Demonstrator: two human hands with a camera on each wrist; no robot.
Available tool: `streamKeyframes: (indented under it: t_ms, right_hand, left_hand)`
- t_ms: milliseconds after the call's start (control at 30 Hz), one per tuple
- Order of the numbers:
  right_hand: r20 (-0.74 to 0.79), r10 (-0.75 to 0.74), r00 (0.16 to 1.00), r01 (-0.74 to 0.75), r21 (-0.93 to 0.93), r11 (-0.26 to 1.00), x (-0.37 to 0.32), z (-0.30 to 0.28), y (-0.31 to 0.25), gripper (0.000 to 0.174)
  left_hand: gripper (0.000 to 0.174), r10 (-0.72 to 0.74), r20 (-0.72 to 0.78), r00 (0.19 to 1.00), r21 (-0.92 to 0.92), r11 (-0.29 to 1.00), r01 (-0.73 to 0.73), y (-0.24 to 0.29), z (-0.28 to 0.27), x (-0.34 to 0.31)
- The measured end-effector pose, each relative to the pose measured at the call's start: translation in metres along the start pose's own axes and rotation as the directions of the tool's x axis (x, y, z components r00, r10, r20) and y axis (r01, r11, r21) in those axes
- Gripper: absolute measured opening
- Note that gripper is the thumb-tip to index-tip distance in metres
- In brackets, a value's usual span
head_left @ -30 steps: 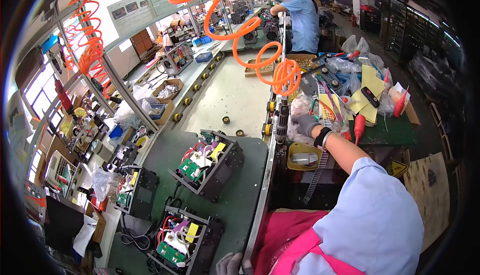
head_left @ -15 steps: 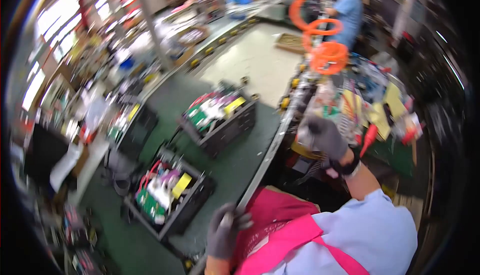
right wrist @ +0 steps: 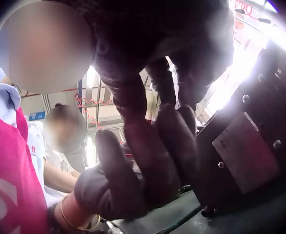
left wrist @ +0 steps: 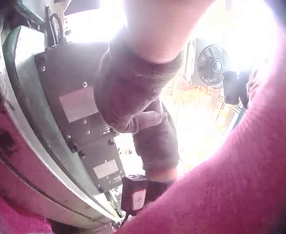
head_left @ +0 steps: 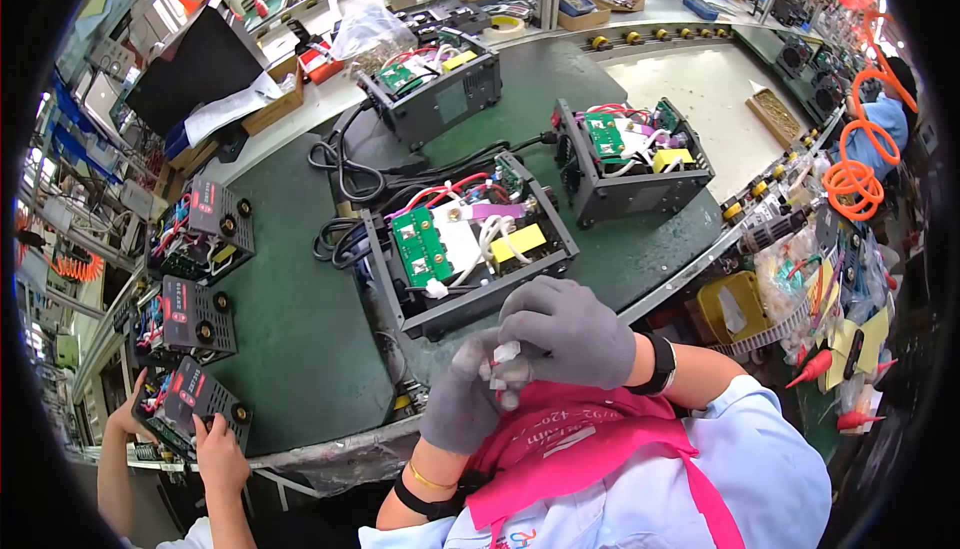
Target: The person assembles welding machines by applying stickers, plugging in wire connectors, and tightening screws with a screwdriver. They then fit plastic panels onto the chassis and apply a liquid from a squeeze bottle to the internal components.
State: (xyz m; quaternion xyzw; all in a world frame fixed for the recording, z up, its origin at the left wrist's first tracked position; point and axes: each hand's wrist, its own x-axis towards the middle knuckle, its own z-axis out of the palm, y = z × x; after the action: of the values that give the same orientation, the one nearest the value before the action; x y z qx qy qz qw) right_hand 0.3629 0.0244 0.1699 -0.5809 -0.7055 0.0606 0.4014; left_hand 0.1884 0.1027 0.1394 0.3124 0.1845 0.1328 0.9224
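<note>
Green surface point(head_left: 290, 349) carries nearest open-topped chassis point(head_left: 480, 299), circuit board and wires exposed. At chassis's near side, left hand point(head_left: 460, 404) and right hand point(head_left: 575, 339) meet, gloved fingers curled round small pieces point(head_left: 506, 352). Light fingertip pinch, steady wrists should avoid drops. Pieces look whitish with red bits; exact form hidden.

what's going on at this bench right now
Someone's gloved left hand and right hand are together, fingering small white and red parts beside an open-topped unit with its wiring exposed. Two similar open units stand beyond it. At the left, another person's hands hold a dark unit.
</note>
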Motion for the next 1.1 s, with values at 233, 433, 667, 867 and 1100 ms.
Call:
streamKeyframes:
  t_ms: [233,433,667,867,1100]
  right_hand:
    - [-0.047,0.006,0.999,-0.006,-0.012,1.0,0.024,-0.002,0.004,0.046]
    - [-0.111,-0.042,0.993,0.027,-0.132,0.991,0.057,0.026,0.024,0.042]
    - [-0.114,0.06,0.992,-0.067,-0.053,0.996,0.06,0.047,0.031,0.026]
    - [-0.104,0.116,0.988,-0.109,0.07,0.992,0.057,0.043,0.031,0.031]
    - [-0.016,0.044,0.999,-0.042,0.115,0.992,0.055,0.036,0.036,0.036]
  left_hand:
    - [0.028,0.273,-0.25,0.929,0.224,0.95,-0.218,0.011,-0.011,-0.004]
    - [0.025,0.632,-0.313,0.709,0.653,0.685,-0.323,0.034,-0.008,-0.003]
    - [0.025,0.838,-0.048,0.544,0.871,0.302,-0.387,0.045,-0.034,0.008]
    - [0.025,0.812,-0.092,0.576,0.86,0.357,-0.366,0.048,-0.038,0.018]
    - [0.023,0.773,-0.169,0.611,0.844,0.434,-0.316,0.053,-0.028,0.025]
